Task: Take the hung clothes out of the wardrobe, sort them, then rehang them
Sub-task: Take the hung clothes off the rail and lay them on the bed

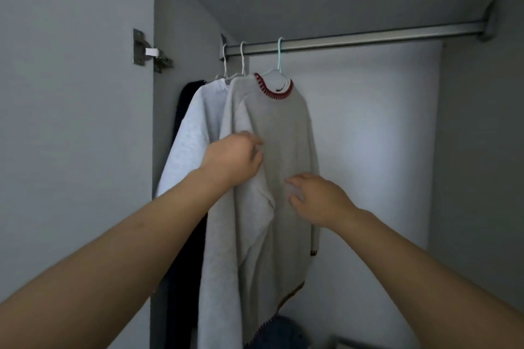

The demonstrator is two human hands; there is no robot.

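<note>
Handling grey sweater (280,133) on rail (354,38); left hand (232,160) pinches its sleeve, right hand (317,198) loose-fingered on front; likely take-out step; next, lift mint hanger (280,56) off.

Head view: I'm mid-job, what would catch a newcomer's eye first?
First, the grey sweater with red-stitched collar, hanging mid-frame on a pale green hanger from the metal rail. Both hands meet it: the left hand grips its sleeve, the right hand touches its front. Left of it hang a white sweatshirt and a dark garment.
</note>
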